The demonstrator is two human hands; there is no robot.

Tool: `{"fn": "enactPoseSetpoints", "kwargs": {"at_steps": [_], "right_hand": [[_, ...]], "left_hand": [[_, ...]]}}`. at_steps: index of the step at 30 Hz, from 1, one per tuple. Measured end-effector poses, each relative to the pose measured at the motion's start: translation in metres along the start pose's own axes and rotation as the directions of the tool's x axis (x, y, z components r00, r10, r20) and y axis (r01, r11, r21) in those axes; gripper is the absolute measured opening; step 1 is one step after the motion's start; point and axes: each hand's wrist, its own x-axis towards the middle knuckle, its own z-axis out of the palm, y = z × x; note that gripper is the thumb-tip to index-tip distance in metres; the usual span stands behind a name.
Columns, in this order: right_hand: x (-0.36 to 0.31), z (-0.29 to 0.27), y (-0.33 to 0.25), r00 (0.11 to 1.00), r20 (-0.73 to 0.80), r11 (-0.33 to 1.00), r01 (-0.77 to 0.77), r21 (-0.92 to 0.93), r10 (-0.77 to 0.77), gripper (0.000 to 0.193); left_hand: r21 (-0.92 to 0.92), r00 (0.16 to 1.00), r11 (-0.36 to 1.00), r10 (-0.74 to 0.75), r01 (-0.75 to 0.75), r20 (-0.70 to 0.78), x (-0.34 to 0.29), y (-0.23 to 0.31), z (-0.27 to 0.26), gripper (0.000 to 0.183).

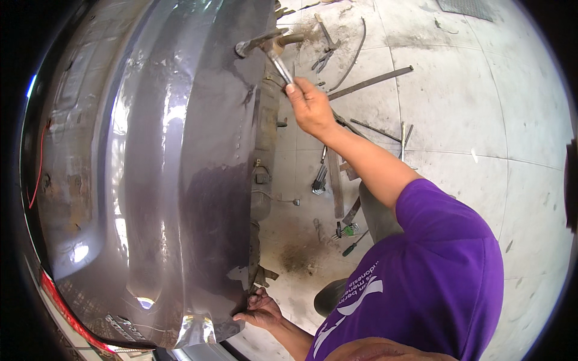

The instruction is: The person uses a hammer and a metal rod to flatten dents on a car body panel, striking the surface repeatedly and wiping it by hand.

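A dark grey car body panel (214, 150), glossy with ridges, fills the left side of the view. My right hand (310, 107) is closed around the metal handle of a hammer (278, 61). The hammer's round face lies over the panel's far edge, but whether it touches is unclear. Down at the panel's near corner is my left hand (262, 310). Its thumb rests at the panel's edge and its curled fingers close in beside that edge, partly hidden.
Tools lie on the pale tiled floor (451, 102): a long flat bar (373, 82), a curved rod (356, 55), a hex key set (320, 179), a second green-holder set (347, 230) and a screwdriver (355, 243). A red wire (40, 165) hangs at far left.
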Motion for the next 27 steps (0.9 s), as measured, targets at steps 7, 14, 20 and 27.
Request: {"fn": "enactPoseSetpoints", "kwargs": {"at_steps": [7, 14, 20, 27], "right_hand": [[0.011, -0.008, 0.027, 0.994, -0.097, 0.993, -0.064, -0.100, 0.055, 0.036], [-0.014, -0.041, -0.007, 0.995, 0.034, 0.899, -0.095, 0.427, 0.089, 0.032], [-0.020, -0.017, -0.040, 0.994, 0.108, 0.916, -0.011, 0.400, -0.035, 0.037], [-0.007, 0.011, -0.010, 0.998, 0.053, 0.961, -0.046, 0.273, 0.033, 0.034]], "left_hand": [[0.070, 0.996, 0.995, 0.068, -0.071, 0.049, 0.005, -0.005, -0.008, 0.075], [0.207, 0.964, 0.945, 0.227, -0.252, 0.138, 0.005, -0.016, -0.001, 0.067], [0.214, 0.928, 0.904, 0.351, -0.371, 0.127, 0.020, -0.020, -0.005, 0.069], [0.198, 0.922, 0.907, 0.334, -0.371, 0.195, 0.025, -0.025, -0.020, 0.073]]}}
